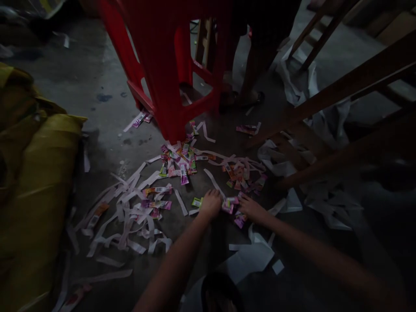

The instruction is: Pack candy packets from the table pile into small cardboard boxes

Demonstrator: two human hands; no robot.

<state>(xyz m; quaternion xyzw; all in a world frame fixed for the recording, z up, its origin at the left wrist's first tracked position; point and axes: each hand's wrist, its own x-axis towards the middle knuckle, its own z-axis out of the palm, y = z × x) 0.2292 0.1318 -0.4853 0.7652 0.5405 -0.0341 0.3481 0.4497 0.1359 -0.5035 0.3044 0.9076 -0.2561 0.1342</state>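
Observation:
Low over the dim floor, my left hand (212,203) has its fingers curled downward, and what lies under them is hidden. A small green sachet (196,202) shows at its outer side. My right hand (251,209) is closed at the fingertips on the edge of some pink sachets (229,205) lying between the two hands. Just below its fingers is a purple sachet (240,221). A pale paper strip (213,181) runs up and away from the left hand.
A red plastic stool (165,95) stands ahead, with a sachet pile (178,158) at its leg. Tangled paper strips (123,216) lie left, beside a yellow sack (42,182). Wooden legs (341,91) and white paper scraps (247,255) are on the right. A person's foot (253,99) is behind the stool.

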